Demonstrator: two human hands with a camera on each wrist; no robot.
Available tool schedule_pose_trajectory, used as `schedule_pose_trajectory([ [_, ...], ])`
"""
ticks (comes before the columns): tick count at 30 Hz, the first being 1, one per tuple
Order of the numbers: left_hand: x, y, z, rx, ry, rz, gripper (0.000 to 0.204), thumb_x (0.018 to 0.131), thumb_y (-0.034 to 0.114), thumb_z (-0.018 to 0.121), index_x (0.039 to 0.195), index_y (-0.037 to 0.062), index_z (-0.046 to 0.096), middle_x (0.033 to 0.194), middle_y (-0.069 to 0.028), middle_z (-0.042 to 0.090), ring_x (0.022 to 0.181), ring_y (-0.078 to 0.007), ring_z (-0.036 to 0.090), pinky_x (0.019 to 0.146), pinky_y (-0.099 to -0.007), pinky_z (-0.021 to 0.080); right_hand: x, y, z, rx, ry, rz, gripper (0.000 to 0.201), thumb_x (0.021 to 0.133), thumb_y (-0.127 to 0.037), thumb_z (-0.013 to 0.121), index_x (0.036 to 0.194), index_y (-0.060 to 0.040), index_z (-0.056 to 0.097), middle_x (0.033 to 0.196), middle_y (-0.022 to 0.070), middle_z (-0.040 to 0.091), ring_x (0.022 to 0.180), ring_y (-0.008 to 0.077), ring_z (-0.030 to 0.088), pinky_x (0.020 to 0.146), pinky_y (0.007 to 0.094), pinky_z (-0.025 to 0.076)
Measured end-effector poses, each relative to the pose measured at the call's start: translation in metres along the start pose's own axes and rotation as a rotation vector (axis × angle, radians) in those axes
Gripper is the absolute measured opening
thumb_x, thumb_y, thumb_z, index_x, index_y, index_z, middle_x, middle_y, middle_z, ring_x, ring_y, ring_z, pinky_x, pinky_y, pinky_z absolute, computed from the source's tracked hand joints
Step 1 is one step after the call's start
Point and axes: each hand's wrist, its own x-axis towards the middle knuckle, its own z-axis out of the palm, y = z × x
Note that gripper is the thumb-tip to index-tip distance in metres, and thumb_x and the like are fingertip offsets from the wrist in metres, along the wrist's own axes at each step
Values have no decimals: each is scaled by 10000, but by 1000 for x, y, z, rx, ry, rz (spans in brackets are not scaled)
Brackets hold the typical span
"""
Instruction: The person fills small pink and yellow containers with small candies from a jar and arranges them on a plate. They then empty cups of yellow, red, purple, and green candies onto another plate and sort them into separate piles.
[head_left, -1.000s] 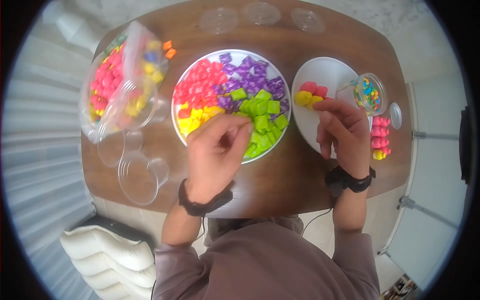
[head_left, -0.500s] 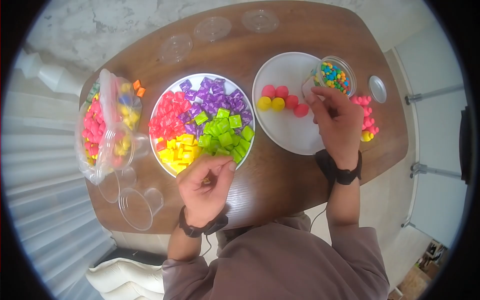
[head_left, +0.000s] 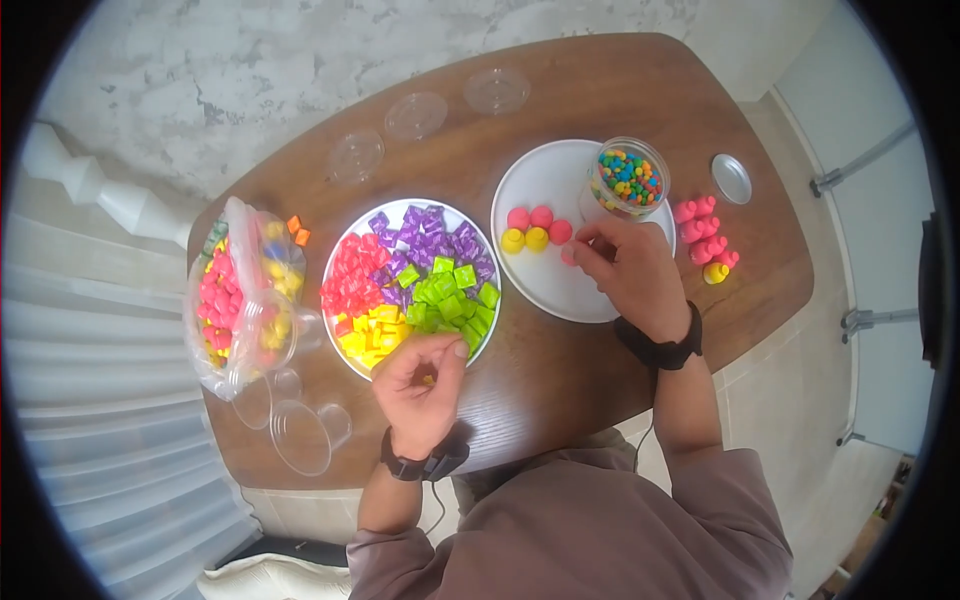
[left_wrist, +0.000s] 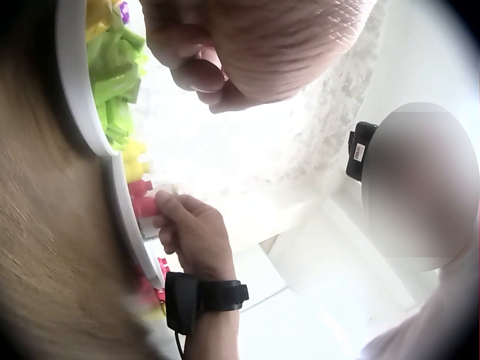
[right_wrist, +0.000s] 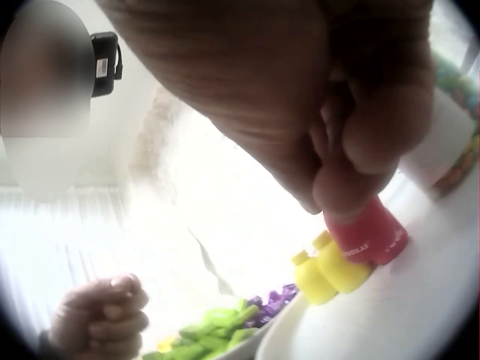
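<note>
On the white plate at the right, my right hand (head_left: 640, 275) pinches a pink bottle-shaped candy (right_wrist: 369, 232) by its top, its base right at the plate's surface. Beside it, pink candies (head_left: 541, 216) and yellow ones (head_left: 536, 239) stand in short rows. My left hand (head_left: 420, 390) hovers at the near edge of the candy plate (head_left: 333, 262), fingers curled and thumb against the index finger. A small yellow patch shows inside that curl; I cannot tell whether it is held. Wrapped green candies (head_left: 445, 295) lie closest to this hand, with yellow pieces (head_left: 370, 336) left of them.
An open jar of multicoloured candies (head_left: 630, 180) stands at the right plate's far edge. Further right are more pink bottle-shaped candies (head_left: 706, 228) and a round lid (head_left: 731, 179). A clear bag (head_left: 215, 300) and plastic cups (head_left: 300, 438) occupy the left side. Clear lids (head_left: 416, 117) lie behind.
My right hand has come down and left from beside the jar to the row of candies, bringing the pink one to the plate. My left hand has drawn back from over the green candies.
</note>
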Motion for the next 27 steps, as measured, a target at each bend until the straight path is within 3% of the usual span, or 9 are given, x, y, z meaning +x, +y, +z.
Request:
schedule_pose_trajectory([
  [3,-3,5,10,39,-71,-8,113,888,-60,723,992,-17,730,784,17,676,702,-33,585,638,-188,450,-1,-11,-9,352,-119,166,118,906,-119,718,903,-2,702,750,87,704,617,167,653,567,295,505],
  [4,-5,5,12,47,-147,19,254,901,-56,705,1150,-16,678,869,-17,697,691,-45,602,607,-189,453,-1,-15,-13,541,-207,258,108,925,-116,710,906,-10,703,739,46,698,610,103,635,542,255,495],
  [5,-6,8,20,47,-156,33,254,901,-56,705,1150,-16,678,869,-17,697,691,-45,602,607,-189,453,-1,-16,-15,544,-192,251,108,925,-116,710,906,-10,703,739,46,698,610,103,635,542,255,495],
  [7,-6,25,38,27,-235,-10,412,921,-42,682,1316,1,571,986,-61,698,682,-61,616,578,-192,459,-3,-17,-16,762,-446,236,109,950,-130,698,923,-25,701,740,-5,671,617,33,598,516,196,466],
  [9,-1,35,47,101,-297,49,467,943,-33,662,1376,17,494,1054,-86,681,685,-75,628,570,-198,481,-7,-11,-5,836,-489,173,122,961,-139,695,919,-25,700,729,-4,667,583,45,598,512,193,460],
  [11,0,23,56,-190,-329,-133,393,961,-28,646,1330,14,518,1019,-83,685,703,-82,636,565,-204,502,-8,-11,3,946,-598,98,133,975,-145,689,921,-23,694,720,-5,658,554,43,586,503,185,453],
  [15,-5,9,58,-263,-236,-168,291,984,4,636,1265,0,561,980,-86,682,721,-110,652,573,-222,530,-7,-6,12,980,-572,76,150,990,-157,676,926,-21,687,716,-1,659,546,40,581,497,181,451],
  [18,-7,-1,49,-435,-251,-233,330,984,12,641,1304,-20,570,997,-97,707,742,-113,663,607,-238,534,-10,-8,19,1013,-613,119,158,997,-162,665,929,-19,676,705,-3,658,541,40,575,495,181,451],
  [27,-7,3,39,-480,-282,-254,330,1020,81,612,1321,-50,572,955,-125,705,698,-154,656,602,-262,533,-9,-8,18,1074,-632,166,160,1000,-184,656,921,-47,675,689,-15,649,547,37,569,497,186,449],
])
